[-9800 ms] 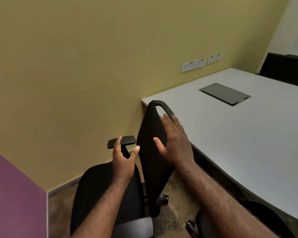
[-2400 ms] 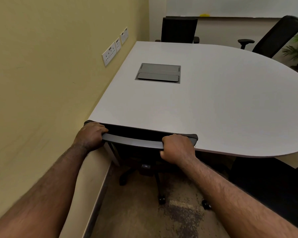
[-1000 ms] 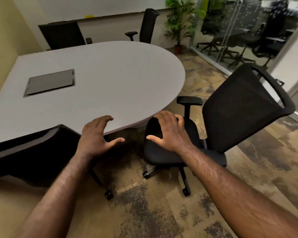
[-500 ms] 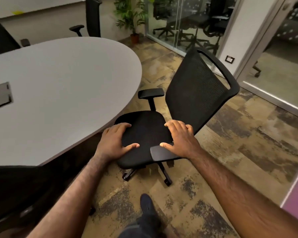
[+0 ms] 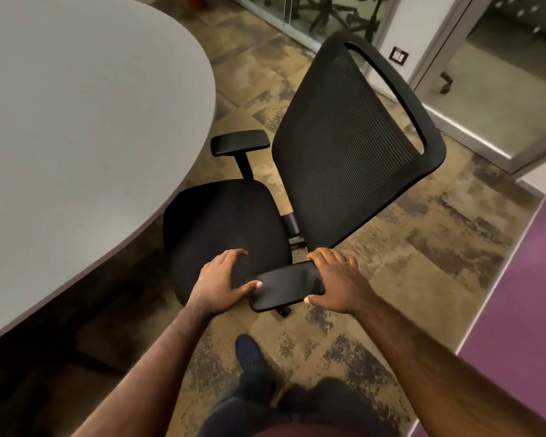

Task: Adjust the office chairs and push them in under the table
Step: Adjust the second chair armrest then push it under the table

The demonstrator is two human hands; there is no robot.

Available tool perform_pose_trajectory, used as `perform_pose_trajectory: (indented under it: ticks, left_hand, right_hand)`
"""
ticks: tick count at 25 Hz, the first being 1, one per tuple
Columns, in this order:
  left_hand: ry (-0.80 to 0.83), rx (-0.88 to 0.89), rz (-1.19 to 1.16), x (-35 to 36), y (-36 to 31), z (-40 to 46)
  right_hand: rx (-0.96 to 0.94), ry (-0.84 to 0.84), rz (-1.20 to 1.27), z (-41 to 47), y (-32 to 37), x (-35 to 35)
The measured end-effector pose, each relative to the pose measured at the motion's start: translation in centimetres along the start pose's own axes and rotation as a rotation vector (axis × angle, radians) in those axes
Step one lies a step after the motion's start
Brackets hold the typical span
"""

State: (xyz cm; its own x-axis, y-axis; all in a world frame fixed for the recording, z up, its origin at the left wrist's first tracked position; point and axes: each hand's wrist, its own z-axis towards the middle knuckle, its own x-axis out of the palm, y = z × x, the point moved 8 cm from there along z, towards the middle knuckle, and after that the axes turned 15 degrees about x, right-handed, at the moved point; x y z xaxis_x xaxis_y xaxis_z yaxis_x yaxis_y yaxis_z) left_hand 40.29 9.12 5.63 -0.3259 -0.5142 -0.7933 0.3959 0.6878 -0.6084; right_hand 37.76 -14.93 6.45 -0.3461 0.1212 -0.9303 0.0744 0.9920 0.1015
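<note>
Patterned brown carpet (image 5: 407, 279) fills middle of frame; grey table (image 5: 76, 137) occupies upper left. Office chair (image 5: 344, 137) at centre stands sideways, seat (image 5: 221, 222) just beside table edge, not yet under. Right hand (image 5: 338, 282) grips near armrest (image 5: 286, 287), fingers curled over its far edge. Left hand (image 5: 218, 282) rests on seat, fingers relaxed, thumb touching armrest. Advice: swivel chair until back faces person, then push straight, watch far armrest (image 5: 240, 141) against table edge. Chair base and wheels mostly hidden under seat; space under table dark; legs and shoe (image 5: 249, 357) cut at bottom.

Dim warm light, soft blur, wide-angle bending at edges
</note>
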Motion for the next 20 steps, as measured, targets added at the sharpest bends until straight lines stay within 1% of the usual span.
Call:
perform_pose_trajectory:
  ticks: [4, 7, 10, 14, 17, 20]
  left_hand:
    - [0.002, -0.211, -0.211, 5.0, 1.8, -1.4]
    - [-0.096, -0.346, -0.364, 8.6, 2.0, -2.8]
    - [-0.258, -0.481, -0.547, 10.8, 2.0, -3.9]
    - [-0.545, -0.69, -0.833, 14.5, 1.1, -4.8]
    - [-0.796, -0.854, -0.964, 16.4, 0.5, -5.0]
    - [-1.048, -0.91, -1.192, 17.5, -0.3, -4.4]
  right_hand:
    - [-0.032, 0.116, -0.032, 1.2, -0.3, 3.4]
    - [-0.119, 0.148, -0.084, 2.9, -0.2, 5.1]
    - [-0.225, 0.196, -0.128, 4.3, 0.0, 6.7]
    - [-0.349, 0.237, -0.147, 5.9, 0.1, 8.6]
    - [-0.378, 0.228, -0.122, 6.3, 0.0, 9.5]
    - [-0.375, 0.238, -0.096, 6.7, -0.1, 10.1]
